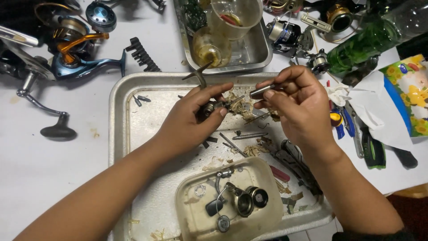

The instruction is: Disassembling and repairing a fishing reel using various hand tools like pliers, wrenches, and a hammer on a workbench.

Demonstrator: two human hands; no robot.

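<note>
My left hand point(192, 117) grips a small dark metal fishing-reel part point(208, 108) over a large metal tray point(119, 116); a bent metal arm of the part sticks up above my fingers. My right hand point(299, 103) pinches a thin metal tool point(258, 92), and its tip points at the reel part. Both hands are close together above the tray's far half. A small cream dish point(189, 209) holding several reel parts sits in the tray near me.
Loose screws, thin rods and scraps lie in the tray. A second metal tray point(261, 53) with plastic cups stands behind. Fishing reels point(76, 49) and a crank handle point(58, 130) lie at left, a green bottle point(370, 40), tissue and hand tools at right.
</note>
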